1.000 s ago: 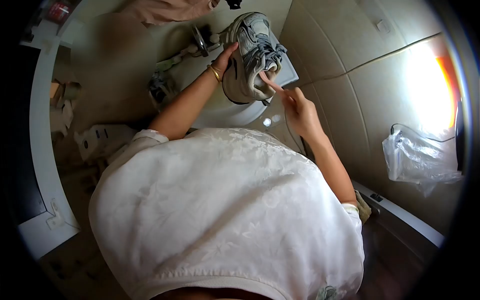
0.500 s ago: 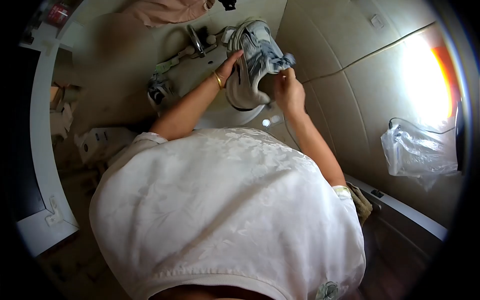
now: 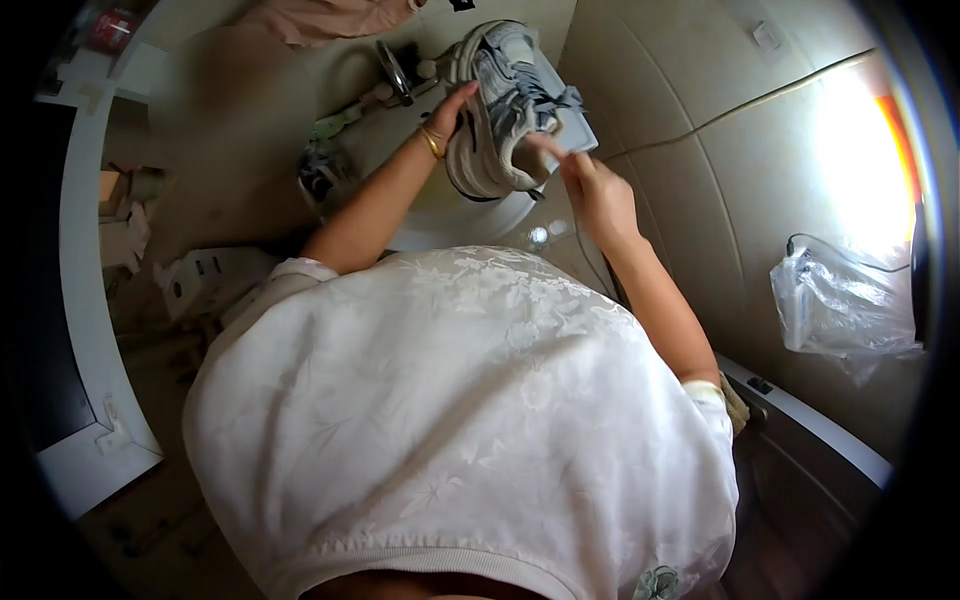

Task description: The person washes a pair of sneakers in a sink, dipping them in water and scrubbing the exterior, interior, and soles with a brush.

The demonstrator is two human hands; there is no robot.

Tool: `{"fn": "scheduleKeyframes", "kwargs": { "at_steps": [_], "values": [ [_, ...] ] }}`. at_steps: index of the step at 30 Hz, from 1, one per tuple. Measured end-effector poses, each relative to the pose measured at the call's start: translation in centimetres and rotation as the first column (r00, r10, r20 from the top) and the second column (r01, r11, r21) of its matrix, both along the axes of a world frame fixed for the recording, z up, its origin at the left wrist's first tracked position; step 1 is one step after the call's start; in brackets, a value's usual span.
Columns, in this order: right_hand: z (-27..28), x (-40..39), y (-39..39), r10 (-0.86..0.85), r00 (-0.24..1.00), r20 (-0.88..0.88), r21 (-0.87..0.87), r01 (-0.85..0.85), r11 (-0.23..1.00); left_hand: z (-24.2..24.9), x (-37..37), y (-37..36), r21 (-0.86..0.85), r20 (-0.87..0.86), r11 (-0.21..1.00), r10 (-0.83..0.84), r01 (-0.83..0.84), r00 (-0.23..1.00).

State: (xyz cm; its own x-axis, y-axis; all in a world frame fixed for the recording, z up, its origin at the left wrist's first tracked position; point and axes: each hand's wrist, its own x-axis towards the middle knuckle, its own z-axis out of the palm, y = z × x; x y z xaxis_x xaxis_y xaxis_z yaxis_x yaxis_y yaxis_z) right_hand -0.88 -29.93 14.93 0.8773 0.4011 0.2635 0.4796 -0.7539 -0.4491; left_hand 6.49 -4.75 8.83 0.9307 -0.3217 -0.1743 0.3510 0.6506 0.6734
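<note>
A grey-and-white sneaker (image 3: 482,120) with blue-grey laces tied in a bow is held above the sink, its ankle opening toward me. My left hand (image 3: 447,115) grips it along the left side, thumb on the upper, the other fingers hidden behind the sole. At the shoe's opening is my right hand (image 3: 600,195), its index finger stretched toward the inner collar and blurred, the other fingers curled. Beneath the shoe lies the white washbasin (image 3: 425,220) with a chrome faucet (image 3: 394,72).
Another dark-and-white shoe (image 3: 322,180) sits at the basin's left edge. A pink cloth (image 3: 335,20) hangs at the back. Along the tiled right wall runs a cable (image 3: 740,118), and a clear plastic bag (image 3: 845,310) hangs there. A white box (image 3: 205,280) stands at lower left.
My left hand has raised the sneaker slightly and turned its opening more into view. My right hand has come away from the lace bow and moved slightly right and down, index finger extended.
</note>
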Motion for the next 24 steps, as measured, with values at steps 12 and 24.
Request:
{"fn": "scheduleKeyframes", "kwargs": {
  "at_steps": [12,24],
  "values": [
    [-1.8,-2.0,2.1,0.033,0.995,-0.089,0.226,-0.012,0.974,-2.2,0.6,0.8,-0.018,-0.006,1.000,0.012,-0.012,1.000],
    [-1.6,-0.7,0.8,0.072,0.997,-0.009,0.253,-0.067,0.965,-0.4,-0.2,2.0,0.082,-0.077,0.994,-0.068,0.075,0.995]
  ]
}}
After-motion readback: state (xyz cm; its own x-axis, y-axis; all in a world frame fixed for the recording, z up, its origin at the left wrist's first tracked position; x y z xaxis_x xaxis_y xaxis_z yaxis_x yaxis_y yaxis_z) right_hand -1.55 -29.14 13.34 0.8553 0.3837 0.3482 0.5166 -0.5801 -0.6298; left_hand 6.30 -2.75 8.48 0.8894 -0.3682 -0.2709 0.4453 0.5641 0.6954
